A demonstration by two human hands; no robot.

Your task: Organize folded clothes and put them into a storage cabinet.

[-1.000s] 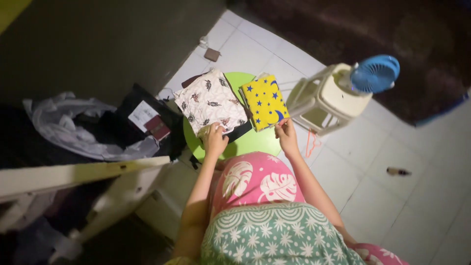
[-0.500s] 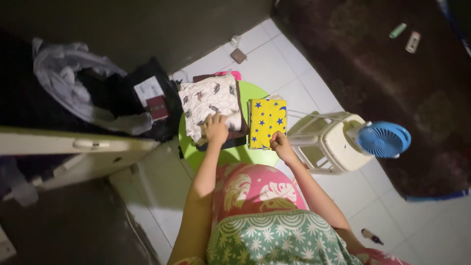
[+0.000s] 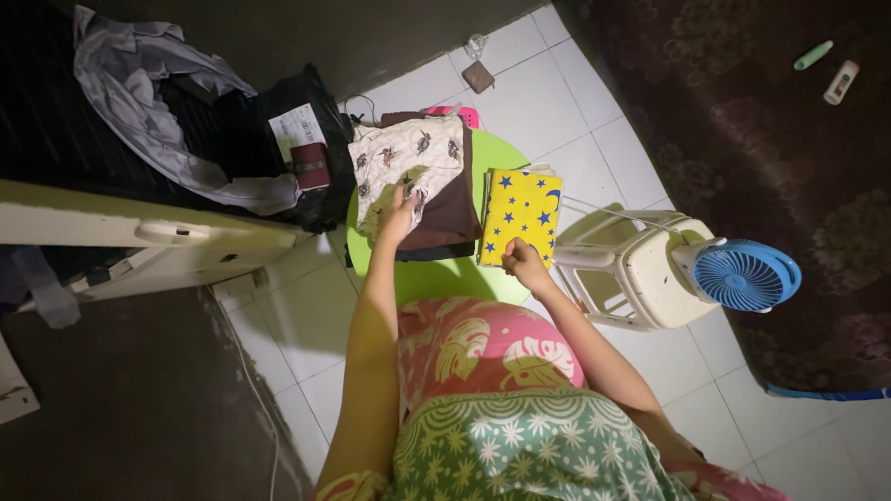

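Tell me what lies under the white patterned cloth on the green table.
Under the white patterned cloth, lifted by the left hand, lies a dark brown folded cloth; a pink edge shows behind. Anything deeper is covered.

Counted on the round green table (image 3: 436, 278): one white patterned folded cloth (image 3: 408, 158), one dark brown folded cloth (image 3: 450, 209), one yellow star-printed folded cloth (image 3: 524, 209). Beside it, one cream plastic stool (image 3: 640, 278) bore one blue fan (image 3: 747, 276).
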